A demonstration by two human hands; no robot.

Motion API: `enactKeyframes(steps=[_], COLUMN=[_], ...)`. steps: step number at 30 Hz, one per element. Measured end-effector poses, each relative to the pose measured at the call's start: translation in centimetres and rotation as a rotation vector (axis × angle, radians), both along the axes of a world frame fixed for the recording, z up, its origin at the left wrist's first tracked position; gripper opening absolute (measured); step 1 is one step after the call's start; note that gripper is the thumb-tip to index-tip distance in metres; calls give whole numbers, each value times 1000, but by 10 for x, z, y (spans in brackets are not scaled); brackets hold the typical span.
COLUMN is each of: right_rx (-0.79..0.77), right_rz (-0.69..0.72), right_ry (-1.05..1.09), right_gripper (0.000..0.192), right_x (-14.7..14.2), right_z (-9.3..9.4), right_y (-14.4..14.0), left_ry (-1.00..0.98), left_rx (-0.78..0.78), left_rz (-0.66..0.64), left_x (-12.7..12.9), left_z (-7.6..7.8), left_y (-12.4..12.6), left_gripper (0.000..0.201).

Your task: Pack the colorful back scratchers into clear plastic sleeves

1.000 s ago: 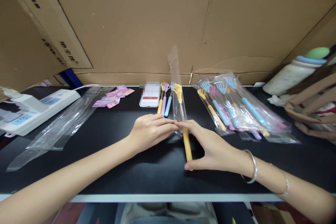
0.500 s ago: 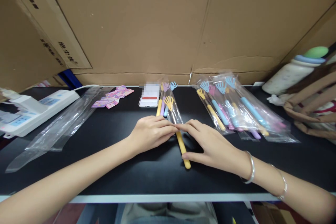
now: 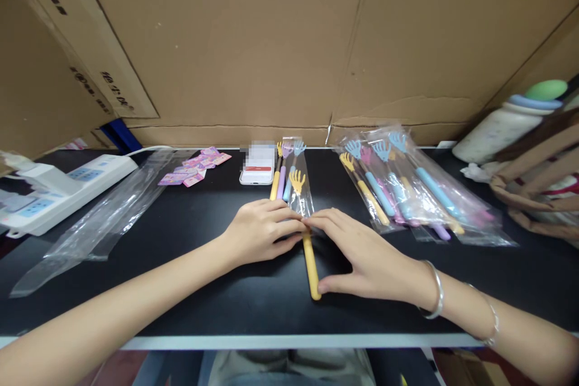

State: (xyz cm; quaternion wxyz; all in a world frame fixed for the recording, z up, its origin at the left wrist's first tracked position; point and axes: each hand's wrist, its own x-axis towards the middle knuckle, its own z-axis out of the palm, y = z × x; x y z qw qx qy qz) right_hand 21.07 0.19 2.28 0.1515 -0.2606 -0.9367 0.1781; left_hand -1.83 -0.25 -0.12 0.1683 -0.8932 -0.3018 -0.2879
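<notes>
Single cam, head-worn, looking fwd & down, near: L hand [image 3: 266, 230] and R hand [image 3: 355, 250] sit mid-frame, just below ctr, forearms [image 3: 126, 313] in from btm corners. Wide view across black table [image 3: 235, 307], cardboard wall [image 3: 253, 42] filling the top, lap [image 3: 289, 368] peeking in at btm edge, pic squeezed vert.

the left forearm [image 3: 136, 301] and right forearm [image 3: 479, 310] slant inward from the lower corners, bare; the left hand [image 3: 265, 232] is held back upward, fingers close together and pointing right; the right hand [image 3: 357, 256] faces it, thumb [image 3: 337, 283] spread well below its fingers; the two hands' fingertips [image 3: 299, 225] nearly meet
</notes>
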Motion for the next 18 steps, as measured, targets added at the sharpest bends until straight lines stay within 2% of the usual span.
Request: enactKeyframes(steps=[3, 5, 15, 18], right_rx=[-3, 12, 100, 120], right_rz=[23, 33, 17, 15], right_ry=[7, 11, 34, 22], right_gripper=[92, 96, 86, 95], right_x=[0, 0, -8, -9], right_z=[-4, -7, -8, -11], right_y=[-1, -1, -7, -9], left_ry=[18, 28, 78, 84], left_rx=[30, 47, 69, 82], left_rz=[1, 7, -9, -10], left_x=[1, 1, 2, 2], left_z=[0, -1, -4, -3], left_y=[0, 0, 0, 0], left_gripper=[15, 15, 16, 18])
